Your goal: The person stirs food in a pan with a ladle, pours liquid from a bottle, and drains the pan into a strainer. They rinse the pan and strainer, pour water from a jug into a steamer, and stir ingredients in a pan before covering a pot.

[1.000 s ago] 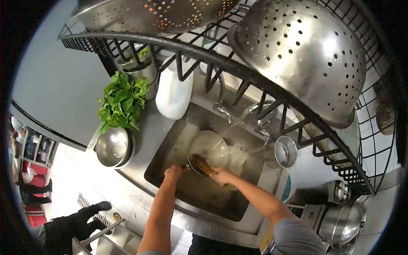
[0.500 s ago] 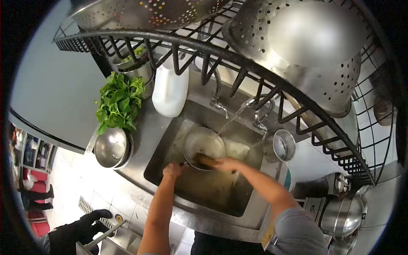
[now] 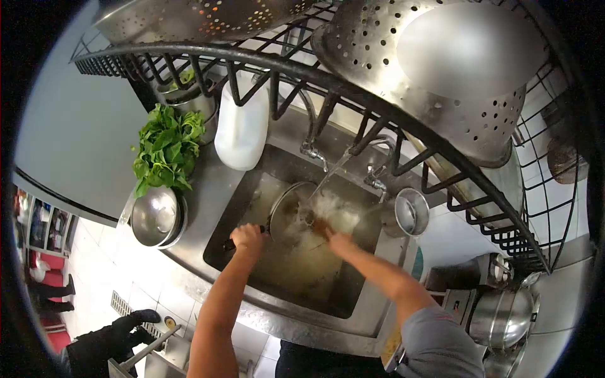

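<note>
My left hand (image 3: 247,238) is closed round the dark handle of a round metal pan (image 3: 287,211), which is tilted in the sink (image 3: 217,242). Over the pan's right side, my right hand (image 3: 339,241) grips a brown brush (image 3: 321,227), partly smeared by motion. Water runs from the faucet (image 3: 341,161) onto the brush and pan and splashes white. Cloudy water covers the sink's bottom, and a pale thing beneath the splash is hard to make out.
A black rack (image 3: 372,104) with a large colander (image 3: 428,69) hangs above the sink. Left of it are a white jug (image 3: 241,129), leafy greens (image 3: 165,148) and metal bowls (image 3: 154,216). A metal cup (image 3: 411,212) stands right. Another person's dark-clothed legs (image 3: 104,343) show lower left.
The pan has tipped and turned, with its handle raised further left. My right hand and the brush have shifted up and right, into the stream, and the splash has grown.
</note>
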Demonstrator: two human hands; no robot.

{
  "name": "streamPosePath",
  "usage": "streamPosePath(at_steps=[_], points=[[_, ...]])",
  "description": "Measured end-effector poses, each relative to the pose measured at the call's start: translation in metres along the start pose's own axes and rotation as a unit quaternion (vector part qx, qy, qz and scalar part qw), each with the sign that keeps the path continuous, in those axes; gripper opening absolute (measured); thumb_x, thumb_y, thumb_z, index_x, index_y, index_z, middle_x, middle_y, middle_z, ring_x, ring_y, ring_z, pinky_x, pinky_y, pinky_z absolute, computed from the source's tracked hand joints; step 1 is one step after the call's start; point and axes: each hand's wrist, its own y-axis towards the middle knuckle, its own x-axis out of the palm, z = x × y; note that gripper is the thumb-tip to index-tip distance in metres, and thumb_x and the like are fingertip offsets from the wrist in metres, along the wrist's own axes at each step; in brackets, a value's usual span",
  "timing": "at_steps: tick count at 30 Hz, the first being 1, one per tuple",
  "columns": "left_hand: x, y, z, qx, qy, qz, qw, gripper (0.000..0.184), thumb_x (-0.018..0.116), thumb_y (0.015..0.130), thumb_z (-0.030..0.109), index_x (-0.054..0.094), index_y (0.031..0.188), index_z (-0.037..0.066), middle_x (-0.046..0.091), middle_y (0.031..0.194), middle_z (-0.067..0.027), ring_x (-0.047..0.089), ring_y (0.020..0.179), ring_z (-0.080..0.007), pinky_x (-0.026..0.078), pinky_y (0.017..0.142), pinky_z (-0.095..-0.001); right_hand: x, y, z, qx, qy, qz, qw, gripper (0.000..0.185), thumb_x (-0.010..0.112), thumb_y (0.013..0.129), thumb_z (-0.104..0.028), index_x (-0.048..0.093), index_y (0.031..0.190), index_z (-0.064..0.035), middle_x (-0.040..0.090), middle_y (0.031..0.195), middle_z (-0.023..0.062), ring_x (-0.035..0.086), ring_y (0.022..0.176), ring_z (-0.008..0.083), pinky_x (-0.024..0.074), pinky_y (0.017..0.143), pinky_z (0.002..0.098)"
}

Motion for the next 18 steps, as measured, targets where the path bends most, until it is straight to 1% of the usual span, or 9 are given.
streamPosePath(at_steps=[2,4,6,7,10,11,14,16,18], points=[[0.019,0.002,-0.010,-0.017,-0.006,0.041,0.999,0.044,0.058,0.083,0.054,0.071,0.099,0.015,0.070,0.094,-0.0075,0.068,0.090,-0.0273,0.054,0.075,-0.0445,0.054,0.006,0.006,-0.183,-0.042,0.047,0.981,0.061,0.049,0.092,-0.037,0.030,0.145,-0.0146,0.055,0.124,0.0236,0.051,0.116,0.0406,0.0404,0.097,0.0473],[0.041,0.004,-0.017,-0.022,-0.042,0.030,0.998,0.042,0.059,0.082,0.053,0.072,0.093,0.015,0.070,0.089,-0.0080,0.068,0.088,-0.0273,0.054,0.071,-0.0406,0.003,-0.026,-0.005,-0.189,0.017,-0.003,0.982,0.054,0.049,0.091,-0.035,0.039,0.140,-0.0142,0.050,0.132,0.0205,0.050,0.119,0.0381,0.0374,0.101,0.0486],[0.054,0.002,-0.022,-0.027,-0.040,0.026,0.998,0.041,0.060,0.082,0.053,0.073,0.091,0.015,0.070,0.088,-0.0086,0.068,0.087,-0.0275,0.054,0.068,-0.0388,-0.020,-0.010,0.010,-0.208,0.119,0.085,0.967,0.053,0.050,0.090,-0.035,0.042,0.138,-0.0138,0.061,0.115,0.0196,0.060,0.103,0.0370,0.0463,0.089,0.0492],[0.043,-0.008,-0.018,-0.016,-0.033,0.022,0.999,0.041,0.060,0.082,0.053,0.073,0.091,0.015,0.070,0.088,-0.0084,0.068,0.087,-0.0269,0.054,0.069,-0.0384,-0.044,-0.011,0.008,-0.148,0.068,0.089,0.983,0.053,0.052,0.088,-0.034,0.044,0.137,-0.0134,0.068,0.096,0.0168,0.066,0.083,0.0365,0.0510,0.075,0.0486],[0.018,-0.019,-0.005,-0.016,-0.031,0.012,0.999,0.041,0.059,0.083,0.053,0.072,0.091,0.015,0.070,0.088,-0.0081,0.068,0.087,-0.0257,0.054,0.070,-0.0368,0.024,0.080,0.021,-0.097,-0.030,0.208,0.973,0.053,0.053,0.087,-0.031,0.045,0.134,-0.0086,0.069,0.086,0.0153,0.066,0.070,0.0362,0.0513,0.066,0.0499],[0.010,-0.018,-0.004,-0.032,-0.033,0.001,0.999,0.041,0.058,0.084,0.053,0.072,0.092,0.015,0.070,0.089,-0.0080,0.068,0.088,-0.0250,0.055,0.070,-0.0357,0.101,0.133,0.023,-0.146,-0.241,0.236,0.930,0.053,0.053,0.089,-0.030,0.043,0.134,-0.0045,0.068,0.084,0.0163,0.065,0.067,0.0337,0.0522,0.061,0.0466],[0.007,-0.018,-0.007,-0.038,-0.005,0.014,0.999,0.041,0.058,0.084,0.052,0.072,0.092,0.014,0.070,0.090,-0.0081,0.069,0.088,-0.0244,0.055,0.071,-0.0341,0.029,0.005,-0.013,-0.195,0.107,0.040,0.974,0.050,0.051,0.091,-0.031,0.046,0.134,-0.0057,0.066,0.100,0.0162,0.064,0.084,0.0325,0.0510,0.074,0.0431],[0.023,-0.015,-0.010,-0.028,-0.023,0.022,0.999,0.041,0.059,0.085,0.051,0.071,0.092,0.012,0.070,0.090,-0.0091,0.069,0.088,-0.0246,0.055,0.072,-0.0342,-0.009,-0.023,-0.017,-0.072,0.298,0.025,0.951,0.048,0.049,0.092,-0.031,0.048,0.133,-0.0065,0.064,0.111,0.0161,0.063,0.095,0.0317,0.0503,0.082,0.0409],[0.032,-0.007,-0.012,-0.012,-0.036,0.042,0.998,0.041,0.059,0.085,0.049,0.071,0.091,0.010,0.070,0.090,-0.0102,0.069,0.087,-0.0248,0.056,0.072,-0.0343,0.033,0.021,-0.015,-0.044,0.229,0.090,0.968,0.053,0.052,0.092,-0.035,0.041,0.139,-0.0114,0.064,0.113,0.0142,0.061,0.100,0.0331,0.0485,0.086,0.0391]])
